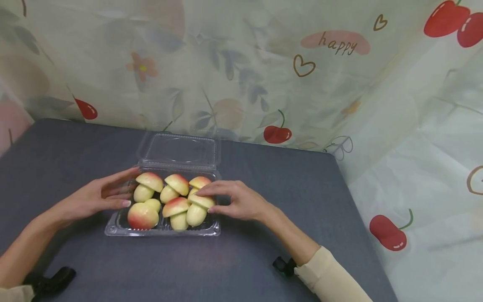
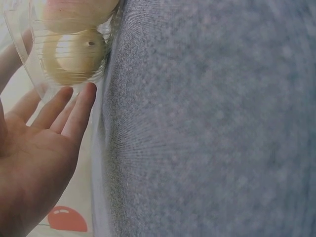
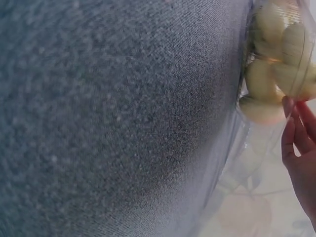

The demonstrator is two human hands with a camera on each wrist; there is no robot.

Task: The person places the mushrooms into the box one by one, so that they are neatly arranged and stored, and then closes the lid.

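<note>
A clear plastic clamshell box [image 1: 113, 228] lies with its lid folded back. In it are several pale yellow mushrooms with red-tinged caps, among them a front left mushroom [image 1: 143, 216] with its cap facing the front. My left hand [image 1: 109, 193] is beside the box's left wall, fingers extended and fingertips right at the plastic; the left wrist view shows the hand [image 2: 44, 143] with its palm facing the box. With thumb and fingers my right hand [image 1: 241, 201] pinches the cap of the front right mushroom [image 1: 197, 214]. This mushroom overlaps its neighbour [image 1: 178, 218] in the head view.
The clear lid [image 1: 181, 149] lies behind the box, near the table's back edge. A dark grey cloth covers the table [image 1: 241, 264]. Patterned sheeting [image 1: 234, 63] hangs behind and at the right. Black wrist straps [image 1: 284, 266] show below both hands.
</note>
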